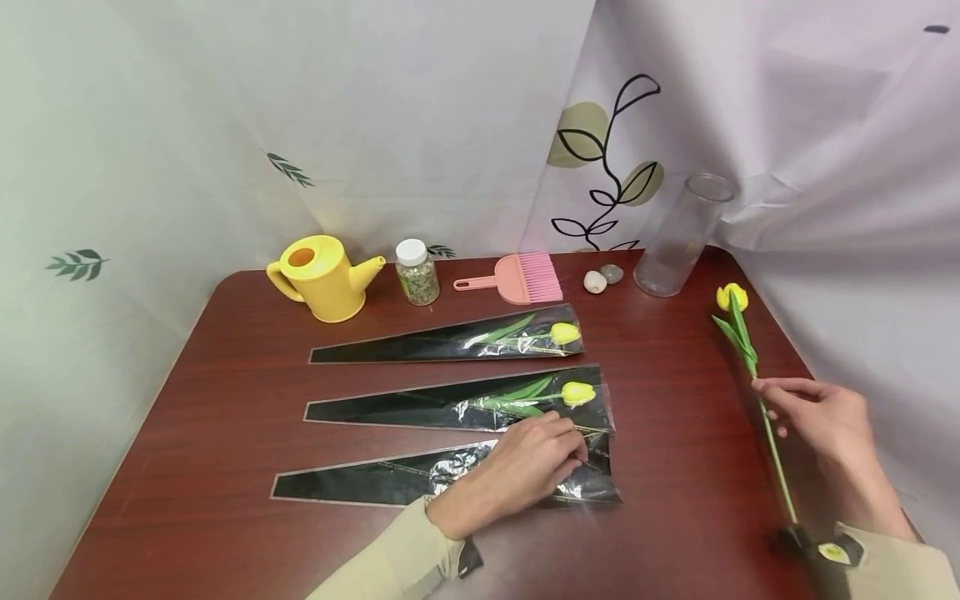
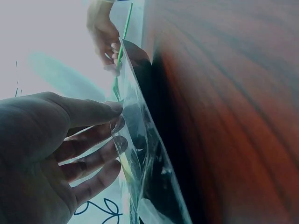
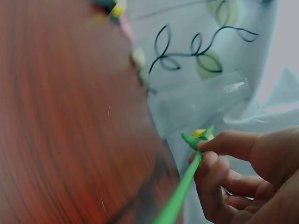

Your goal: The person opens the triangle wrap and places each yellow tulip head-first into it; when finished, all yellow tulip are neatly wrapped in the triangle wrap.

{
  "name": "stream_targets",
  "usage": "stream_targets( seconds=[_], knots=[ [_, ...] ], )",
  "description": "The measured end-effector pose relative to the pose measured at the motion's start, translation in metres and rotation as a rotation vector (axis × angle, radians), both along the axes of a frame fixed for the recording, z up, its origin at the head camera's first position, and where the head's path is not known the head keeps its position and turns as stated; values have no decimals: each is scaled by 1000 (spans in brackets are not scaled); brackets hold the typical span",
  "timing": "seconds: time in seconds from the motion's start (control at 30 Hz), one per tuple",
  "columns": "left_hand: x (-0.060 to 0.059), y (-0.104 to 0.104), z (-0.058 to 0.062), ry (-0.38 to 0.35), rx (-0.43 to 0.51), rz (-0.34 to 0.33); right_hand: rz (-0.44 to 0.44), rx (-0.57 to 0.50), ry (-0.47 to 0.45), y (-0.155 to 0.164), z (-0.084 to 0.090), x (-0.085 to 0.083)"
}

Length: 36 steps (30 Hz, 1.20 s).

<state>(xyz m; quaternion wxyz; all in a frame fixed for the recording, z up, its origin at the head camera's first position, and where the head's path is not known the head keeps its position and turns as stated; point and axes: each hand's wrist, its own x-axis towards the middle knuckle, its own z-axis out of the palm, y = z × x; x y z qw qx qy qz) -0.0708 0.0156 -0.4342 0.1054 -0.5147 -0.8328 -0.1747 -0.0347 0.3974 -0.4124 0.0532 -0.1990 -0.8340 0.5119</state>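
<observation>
Head view: reddish wooden table [image 1: 675,467], leaf-print curtains [image 1: 450,108]; left hand [image 1: 525,471] flat, right hand [image 1: 825,417] pinching tulip [image 1: 738,321]

bare table [image 1: 675,433] btwn sleeves [image 1: 450,404] & tulip [image 1: 750,358]; glass vase [image 1: 681,236], stones [image 1: 602,278] block rear.

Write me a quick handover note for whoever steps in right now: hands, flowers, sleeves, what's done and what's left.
Left hand: fingers rest flat on the nearest sleeve, which looks empty, at its wide end.
Right hand: pinches the stem of the loose yellow tulip, held over the table's right side.
Two more sleeved tulips, middle and far, are unopened.
Glass vase stands empty at the back right.
Done: one tulip out of its wrap.
Left, probably: tulip into the vase, then unwrap the other two.
</observation>
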Motion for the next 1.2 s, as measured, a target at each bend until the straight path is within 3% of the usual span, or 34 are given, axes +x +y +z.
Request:
stream_targets(
  seconds=[0.1, 0.17, 0.37, 0.57, 0.83, 1.07, 1.2],
  knots=[
    [-1, 0, 0, -1, 10, -2, 39, -461, 68, -4, -1, 1],
    [-2, -1, 0, -4, 13, -4, 73, -644, 99, -7, -2, 4],
    [-3, -1, -1, -14, 23, 7, 94, -889, 126, -19, -5, 16],
    [-5, 0, -1, -20, 56, 10, 89, -960, 139, -33, -7, 34],
    [-7, 0, -3, -49, 82, 5, -4, -911, 110, -73, -15, 57],
    [-4, -1, -3, -50, 87, 6, -155, -816, -155, -133, -18, 64],
    [-4, -1, -2, -40, 90, 10, -183, -809, -227, -159, -22, 62]
  ],
)
